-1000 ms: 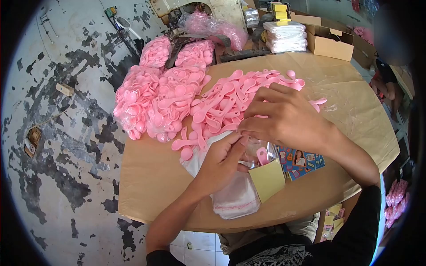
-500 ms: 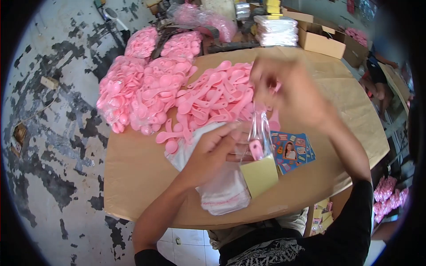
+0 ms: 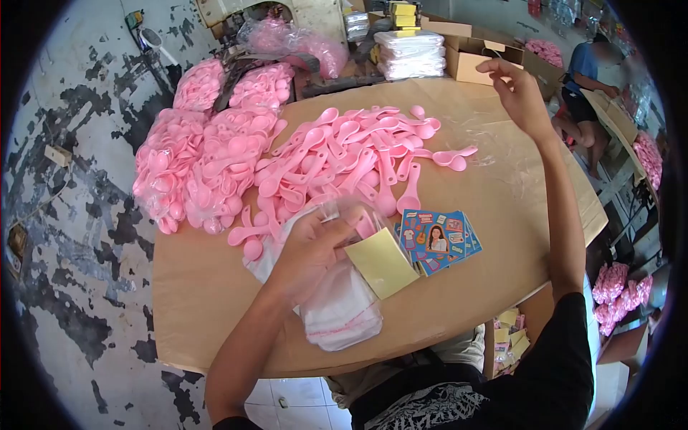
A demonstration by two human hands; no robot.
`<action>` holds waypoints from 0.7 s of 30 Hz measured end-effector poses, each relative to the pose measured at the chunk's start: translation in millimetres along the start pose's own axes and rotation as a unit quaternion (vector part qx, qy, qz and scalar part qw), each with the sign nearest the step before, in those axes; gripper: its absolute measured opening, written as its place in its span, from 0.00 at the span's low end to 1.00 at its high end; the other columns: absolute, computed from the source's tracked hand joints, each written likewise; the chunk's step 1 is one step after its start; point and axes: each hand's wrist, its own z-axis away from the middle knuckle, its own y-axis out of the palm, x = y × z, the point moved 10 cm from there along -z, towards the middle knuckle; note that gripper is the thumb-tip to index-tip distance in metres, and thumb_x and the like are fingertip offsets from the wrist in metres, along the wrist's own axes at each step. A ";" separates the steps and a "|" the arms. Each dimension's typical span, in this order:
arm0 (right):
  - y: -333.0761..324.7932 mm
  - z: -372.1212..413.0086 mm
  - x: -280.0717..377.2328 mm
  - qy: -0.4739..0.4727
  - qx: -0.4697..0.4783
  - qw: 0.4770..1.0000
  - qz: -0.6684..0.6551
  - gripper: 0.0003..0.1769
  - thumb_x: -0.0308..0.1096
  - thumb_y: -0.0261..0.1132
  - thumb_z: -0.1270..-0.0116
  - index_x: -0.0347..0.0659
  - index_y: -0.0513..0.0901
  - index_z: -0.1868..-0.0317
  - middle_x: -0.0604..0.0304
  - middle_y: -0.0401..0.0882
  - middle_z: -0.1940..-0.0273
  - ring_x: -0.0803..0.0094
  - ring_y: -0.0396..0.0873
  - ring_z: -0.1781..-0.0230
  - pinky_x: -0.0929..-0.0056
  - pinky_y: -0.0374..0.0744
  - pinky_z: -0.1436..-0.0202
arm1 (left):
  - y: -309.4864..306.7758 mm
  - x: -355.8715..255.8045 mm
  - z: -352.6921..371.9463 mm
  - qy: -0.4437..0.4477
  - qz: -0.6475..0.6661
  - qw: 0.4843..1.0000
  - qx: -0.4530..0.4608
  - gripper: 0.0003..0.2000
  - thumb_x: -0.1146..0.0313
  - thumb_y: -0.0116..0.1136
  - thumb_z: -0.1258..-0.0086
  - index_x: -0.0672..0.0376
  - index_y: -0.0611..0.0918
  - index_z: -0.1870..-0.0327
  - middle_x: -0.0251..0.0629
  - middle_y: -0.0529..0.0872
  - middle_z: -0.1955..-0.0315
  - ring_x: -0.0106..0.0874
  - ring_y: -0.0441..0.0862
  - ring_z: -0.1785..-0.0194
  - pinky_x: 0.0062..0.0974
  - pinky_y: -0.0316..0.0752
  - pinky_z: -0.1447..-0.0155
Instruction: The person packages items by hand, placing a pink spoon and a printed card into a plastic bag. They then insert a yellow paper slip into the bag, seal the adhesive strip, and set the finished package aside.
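My left hand [image 3: 319,247] is closed on a clear bag that has a pink spoon handle [image 3: 364,225] and a yellow card [image 3: 383,263] in it. Under that hand lies a stack of clear plastic bags [image 3: 342,308]. My right hand [image 3: 510,89] is raised over the far right of the table, fingers apart, with nothing in it. Blue printed cards [image 3: 438,240] lie just right of the yellow card. Beyond both is a loose heap of pink spoons [image 3: 344,154].
Filled bags of pink spoons [image 3: 215,154] stand at the table's left. Behind are stacked plastic packs [image 3: 410,54] and a cardboard box [image 3: 476,61]. A box of packed items [image 3: 512,337] is below the right edge. Another person [image 3: 584,79] sits at the far right.
My right hand has moved up and right, away from the bag, and its fingers have opened. My left hand still holds the bag. The camera view has shifted slightly.
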 end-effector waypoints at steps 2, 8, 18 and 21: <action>33.1 18.5 50.7 -0.030 0.061 0.988 -0.138 0.11 0.24 0.57 0.32 0.35 0.80 0.51 0.59 0.84 0.55 0.72 0.79 0.55 0.75 0.76 0.54 | -5.9 5.5 -0.3 0.000 0.014 1.000 -0.022 0.13 0.64 0.55 0.26 0.61 0.78 0.47 0.32 0.82 0.60 0.22 0.82 0.59 0.24 0.80 0.53; 116.1 115.2 180.1 -0.002 0.371 0.863 -0.342 0.10 0.29 0.64 0.32 0.34 0.80 0.53 0.61 0.83 0.69 0.83 0.78 0.71 0.81 0.77 0.66 | -6.3 -11.9 8.2 0.088 -0.066 0.992 -0.066 0.14 0.60 0.55 0.25 0.62 0.82 0.50 0.28 0.81 0.67 0.16 0.77 0.65 0.19 0.78 0.59; 133.0 124.6 166.0 0.132 0.361 0.782 -0.490 0.14 0.33 0.66 0.32 0.37 0.80 0.49 0.64 0.84 0.66 0.88 0.75 0.71 0.84 0.76 0.72 | 2.9 -5.2 9.7 0.069 -0.076 0.994 -0.022 0.20 0.56 0.47 0.22 0.63 0.77 0.42 0.33 0.84 0.62 0.19 0.82 0.59 0.22 0.80 0.56; 136.8 128.2 165.8 0.131 0.378 0.774 -0.490 0.14 0.34 0.66 0.32 0.37 0.80 0.48 0.63 0.84 0.66 0.87 0.77 0.73 0.83 0.77 0.72 | 8.9 -11.2 12.1 0.062 -0.087 0.994 -0.026 0.20 0.55 0.46 0.22 0.62 0.78 0.42 0.33 0.84 0.62 0.20 0.82 0.59 0.22 0.80 0.56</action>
